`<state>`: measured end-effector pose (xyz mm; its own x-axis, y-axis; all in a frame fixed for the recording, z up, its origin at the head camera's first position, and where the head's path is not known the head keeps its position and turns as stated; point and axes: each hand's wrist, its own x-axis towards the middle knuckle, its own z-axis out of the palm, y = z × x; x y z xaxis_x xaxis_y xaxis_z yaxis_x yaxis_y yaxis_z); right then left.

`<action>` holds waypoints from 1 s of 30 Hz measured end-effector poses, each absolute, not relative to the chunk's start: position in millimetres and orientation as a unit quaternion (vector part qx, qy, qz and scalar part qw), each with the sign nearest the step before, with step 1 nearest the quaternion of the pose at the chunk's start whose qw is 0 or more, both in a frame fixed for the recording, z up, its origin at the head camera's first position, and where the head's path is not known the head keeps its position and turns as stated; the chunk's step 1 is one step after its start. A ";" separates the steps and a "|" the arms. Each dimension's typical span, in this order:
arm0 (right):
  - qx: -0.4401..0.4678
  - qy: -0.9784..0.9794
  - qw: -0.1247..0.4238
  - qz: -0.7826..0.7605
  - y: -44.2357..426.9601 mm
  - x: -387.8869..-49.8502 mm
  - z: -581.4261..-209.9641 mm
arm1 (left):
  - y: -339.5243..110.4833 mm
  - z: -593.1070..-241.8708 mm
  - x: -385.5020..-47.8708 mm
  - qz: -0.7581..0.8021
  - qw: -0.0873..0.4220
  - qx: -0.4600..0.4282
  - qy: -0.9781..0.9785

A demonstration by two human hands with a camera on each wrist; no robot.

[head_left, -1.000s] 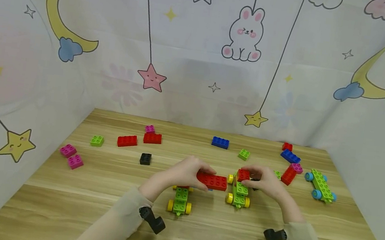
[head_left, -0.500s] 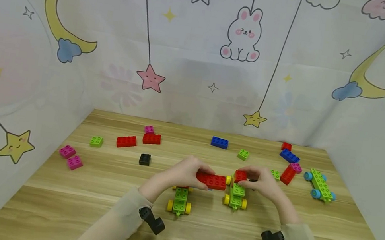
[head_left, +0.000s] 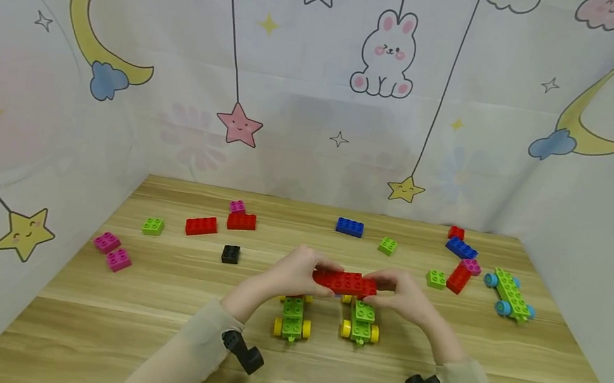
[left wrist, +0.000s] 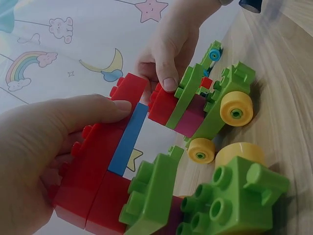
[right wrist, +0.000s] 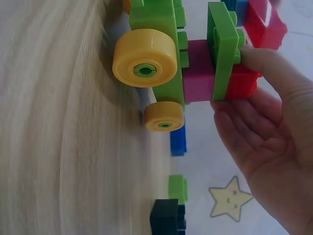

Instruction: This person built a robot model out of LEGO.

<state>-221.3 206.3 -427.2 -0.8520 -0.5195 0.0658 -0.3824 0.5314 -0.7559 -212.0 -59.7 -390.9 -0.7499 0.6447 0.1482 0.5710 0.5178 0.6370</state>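
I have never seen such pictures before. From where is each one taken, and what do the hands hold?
There is no machine here: a person works with two bare hands. The wide picture looks down from the person's head; the other two are taken from the left and right wrists. On the wooden table are loose bricks and a blue-wheeled car. The left hand grips a long red brick above the left car, the right hand a small red brick on top of the right car.
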 end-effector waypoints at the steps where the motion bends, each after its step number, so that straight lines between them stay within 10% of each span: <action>1: -0.261 0.870 0.085 -0.410 205.1 -220.3 -426.9 | -59.5 -390.7 -212.0 0.346 0.053 0.349 0.869; 30: -0.291 0.859 0.093 -0.411 187.3 -214.8 -427.5 | -52.5 -392.1 -214.7 0.357 0.060 0.362 0.859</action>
<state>-214.8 187.3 -427.5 -0.8131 -0.5766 0.0797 -0.4242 0.4933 -0.7594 -214.7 -52.5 -392.1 -0.7311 0.6644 0.1551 0.5784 0.4830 0.6573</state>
